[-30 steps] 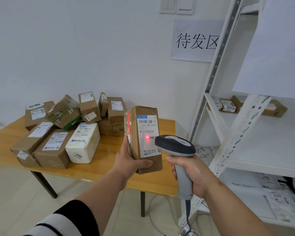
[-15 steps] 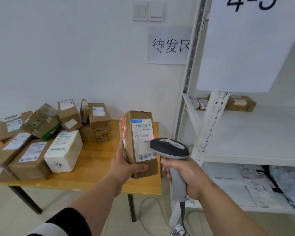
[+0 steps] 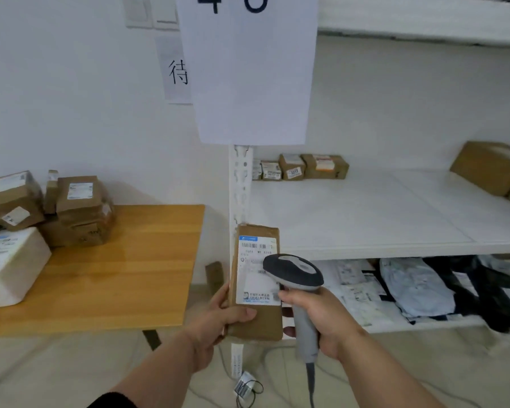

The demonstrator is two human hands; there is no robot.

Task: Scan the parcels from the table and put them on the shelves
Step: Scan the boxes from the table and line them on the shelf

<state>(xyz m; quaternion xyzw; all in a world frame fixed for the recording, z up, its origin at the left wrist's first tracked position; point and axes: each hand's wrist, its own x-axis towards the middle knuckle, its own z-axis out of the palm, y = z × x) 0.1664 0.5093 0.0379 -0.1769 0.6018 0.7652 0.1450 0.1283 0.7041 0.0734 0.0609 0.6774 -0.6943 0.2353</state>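
Observation:
My left hand (image 3: 218, 322) grips a tall brown cardboard parcel (image 3: 256, 316) upright by its lower left edge, its white barcode label facing me. My right hand (image 3: 321, 316) holds the grey handheld scanner (image 3: 295, 275) by its handle, the scanner's dark head just in front of the label. The parcel is in front of the white shelf's upright post (image 3: 240, 184). Several more parcels (image 3: 77, 207) and a white foam box (image 3: 9, 266) lie on the wooden table (image 3: 124, 269) at the left.
The white middle shelf (image 3: 380, 213) carries small boxes (image 3: 298, 167) at its back left and a large box (image 3: 489, 166) at the right. Plastic mailer bags (image 3: 424, 287) fill the lower shelf. A paper sign (image 3: 251, 69) hangs on the post. Cables lie on the floor (image 3: 248, 387).
The view has swung right, from the table toward the shelves. The parcel and scanner came along and now sit in front of the shelf post. The red scan dot is gone from the label.

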